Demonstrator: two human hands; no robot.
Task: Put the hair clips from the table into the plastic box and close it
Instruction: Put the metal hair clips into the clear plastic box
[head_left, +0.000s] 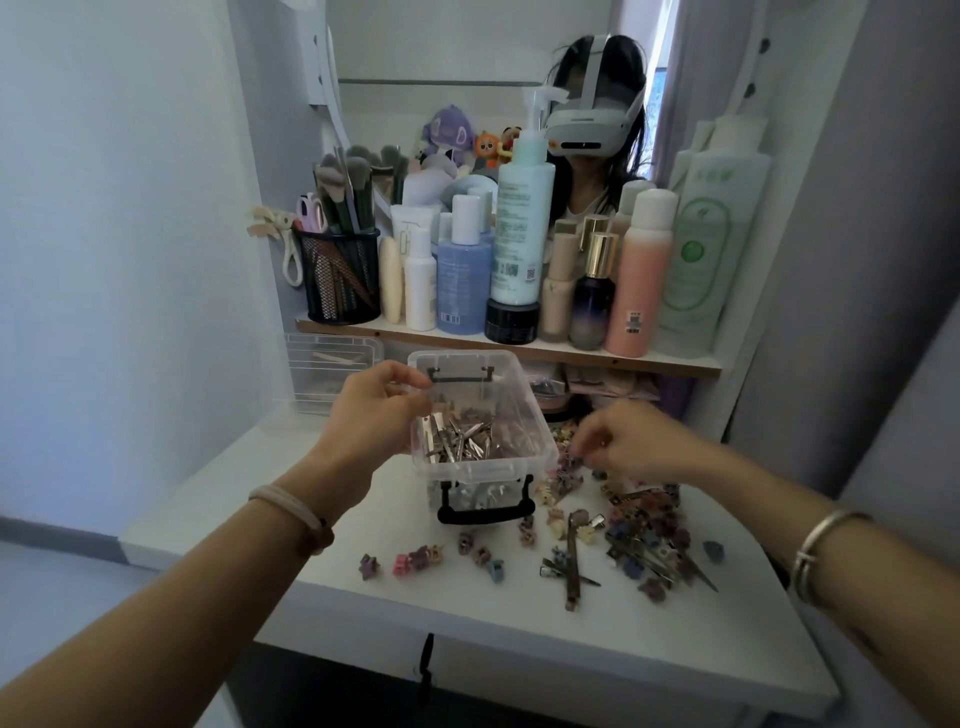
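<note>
The left hand (371, 415) grips the left wall of the clear plastic box (485, 470), which stands open on the white counter (467, 623) and holds silver metal hair clips (462, 441), while the right hand (636, 441) sets its curled fingers (592, 444) among the small coloured hair clips (644, 540) just right of the box, where a grip on any clip cannot be confirmed.

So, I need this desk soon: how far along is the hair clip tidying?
Partly done: silver metal clips already lie in the clear plastic box with black handles, which the left hand grips by its rim. The right hand is curled over small coloured claw clips beside it. Many more lie scattered on the white table, and the box stands open.
</note>
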